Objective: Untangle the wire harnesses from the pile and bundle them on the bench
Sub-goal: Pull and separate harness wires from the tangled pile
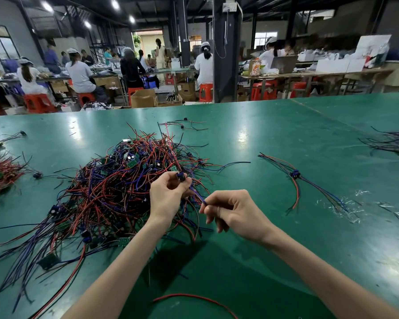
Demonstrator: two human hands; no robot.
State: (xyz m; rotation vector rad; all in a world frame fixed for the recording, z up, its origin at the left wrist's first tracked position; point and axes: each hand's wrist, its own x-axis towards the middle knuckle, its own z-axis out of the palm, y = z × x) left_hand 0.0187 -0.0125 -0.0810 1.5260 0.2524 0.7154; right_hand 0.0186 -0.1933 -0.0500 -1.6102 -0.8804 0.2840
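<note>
The harness (197, 195) I am working on stretches between my two hands. My left hand (165, 196) pinches its blue connector (181, 176) at the fingertips. My right hand (233, 212) nips the blue wires near their end between thumb and forefinger, with the other fingers curled under. The rest of it trails into the pile (101, 192), a tangle of red, blue and black wires (small green boards are caught in it) lying under and to the left of my left wrist on the green bench (263, 139). Well to the right of my right hand lies a bundle (295, 174), connectors together and wires fanned out, with clear plastic scraps (350, 208) beside it. A single red wire (194, 297) curves between my forearms. Far off to my left sits a mostly red heap (0, 173).
</note>
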